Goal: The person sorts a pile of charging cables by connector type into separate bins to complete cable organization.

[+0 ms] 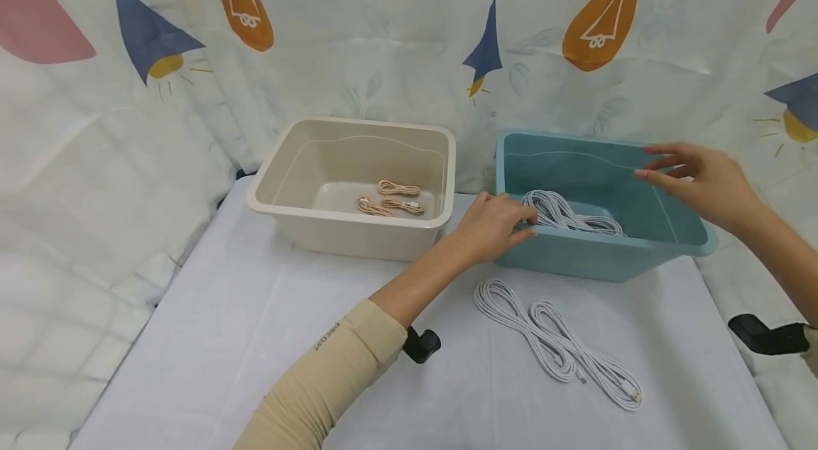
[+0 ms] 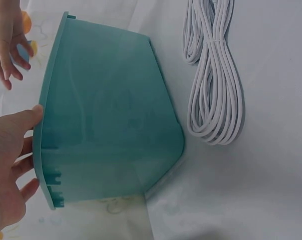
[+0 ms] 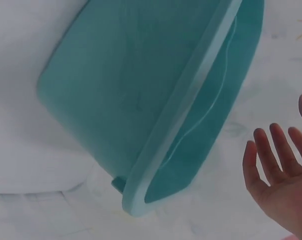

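- Head view gives us the whole layout: the white-covered surface (image 1: 268, 336) carries two tubs side by side, and our two hands sit at either end of the teal one.
- The teal tub (image 1: 594, 258) is the thing in hand. Our left hand (image 1: 495, 223) rests at its near left corner, fingers lightly bent over the rim and holding nothing that we can make out; we cannot tell whether the fingertips touch the cable inside.
- Our right hand (image 1: 699, 184) hovers at the far right rim, fingers straight and spread, holding nothing. The right wrist view confirms an open palm (image 3: 283, 185) clear of the tub's edge (image 3: 191, 105).
- The beige tub (image 1: 319, 223) stands just left of our left grip, apart from the teal one.
- A white cable bundle (image 1: 569, 216) already lies inside the teal tub, just beyond the left fingertips, so we judge that part of the sorting as done.
- Two more white coils (image 1: 556, 343) lie on the surface, near and a little right of the left grip, outside any tub. The left wrist view shows them (image 2: 213, 85) beside the tub's outer wall (image 2: 110, 115). We judge these as what is left.
- Three small pink cable bundles (image 1: 393, 198) rest in the beige tub, left of the left grip; that colour looks finished, since we see none elsewhere.
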The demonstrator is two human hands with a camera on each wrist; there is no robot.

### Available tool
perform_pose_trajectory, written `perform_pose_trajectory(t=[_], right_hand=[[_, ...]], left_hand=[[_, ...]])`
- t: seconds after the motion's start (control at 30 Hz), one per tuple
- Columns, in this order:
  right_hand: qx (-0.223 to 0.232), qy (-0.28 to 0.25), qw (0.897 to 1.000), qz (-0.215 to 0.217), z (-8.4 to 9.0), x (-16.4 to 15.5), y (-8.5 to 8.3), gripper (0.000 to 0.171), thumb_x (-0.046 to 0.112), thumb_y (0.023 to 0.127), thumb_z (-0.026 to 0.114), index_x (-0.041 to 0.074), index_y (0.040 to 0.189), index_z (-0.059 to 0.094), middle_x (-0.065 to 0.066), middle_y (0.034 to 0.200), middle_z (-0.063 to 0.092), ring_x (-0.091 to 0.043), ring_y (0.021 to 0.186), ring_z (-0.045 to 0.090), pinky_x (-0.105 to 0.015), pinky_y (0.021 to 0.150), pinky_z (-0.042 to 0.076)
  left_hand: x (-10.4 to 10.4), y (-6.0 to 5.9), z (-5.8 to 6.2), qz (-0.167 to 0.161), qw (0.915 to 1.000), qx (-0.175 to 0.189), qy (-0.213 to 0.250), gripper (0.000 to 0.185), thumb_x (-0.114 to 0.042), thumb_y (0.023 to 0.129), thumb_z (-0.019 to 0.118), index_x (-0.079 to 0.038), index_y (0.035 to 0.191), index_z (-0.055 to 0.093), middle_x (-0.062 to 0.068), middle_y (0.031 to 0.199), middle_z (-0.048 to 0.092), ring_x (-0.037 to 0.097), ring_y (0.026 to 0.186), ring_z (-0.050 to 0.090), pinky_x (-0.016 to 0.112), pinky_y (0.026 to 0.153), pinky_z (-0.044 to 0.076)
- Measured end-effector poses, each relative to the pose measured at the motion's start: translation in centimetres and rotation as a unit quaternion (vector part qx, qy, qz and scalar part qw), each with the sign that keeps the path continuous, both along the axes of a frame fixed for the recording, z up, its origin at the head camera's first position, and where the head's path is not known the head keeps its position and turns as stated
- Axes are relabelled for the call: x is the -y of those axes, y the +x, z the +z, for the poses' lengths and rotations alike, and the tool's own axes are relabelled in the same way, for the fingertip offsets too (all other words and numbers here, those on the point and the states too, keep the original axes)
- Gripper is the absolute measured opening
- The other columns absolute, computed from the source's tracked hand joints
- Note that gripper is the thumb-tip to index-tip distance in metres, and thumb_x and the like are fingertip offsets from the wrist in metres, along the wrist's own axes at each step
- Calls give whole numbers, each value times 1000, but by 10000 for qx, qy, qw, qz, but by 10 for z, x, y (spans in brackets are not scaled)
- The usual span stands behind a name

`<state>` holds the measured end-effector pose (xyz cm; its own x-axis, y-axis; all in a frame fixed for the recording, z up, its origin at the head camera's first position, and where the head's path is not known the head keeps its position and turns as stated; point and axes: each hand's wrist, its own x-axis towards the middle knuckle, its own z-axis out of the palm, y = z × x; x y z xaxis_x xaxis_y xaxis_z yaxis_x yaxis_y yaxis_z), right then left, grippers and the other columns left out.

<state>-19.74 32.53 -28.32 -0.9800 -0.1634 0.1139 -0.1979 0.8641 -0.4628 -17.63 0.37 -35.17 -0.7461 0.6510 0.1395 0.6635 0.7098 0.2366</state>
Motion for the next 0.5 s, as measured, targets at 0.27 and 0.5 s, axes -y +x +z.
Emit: perform_pose_trajectory(t=[0.27, 0.5], right_hand=[[-366, -484, 9981, 82, -9, 4, 24, 51, 23, 101, 74, 0, 144, 60, 18, 108, 73, 30, 86, 46, -1, 65, 40], [-679, -708, 9950, 180, -16, 10, 44, 46, 17, 100, 76, -2, 140, 63, 49, 98, 52, 29, 87, 49, -2, 66, 41]], left_hand=[[0, 0, 0, 11, 10000, -21, 0, 23, -40, 106, 64, -27, 123, 74, -12, 122, 76, 13, 116, 64, 35, 96, 44], [0, 0, -1, -2, 10000, -54, 41, 23, -40, 106, 65, -26, 122, 75, -11, 120, 77, 13, 115, 64, 35, 95, 44]])
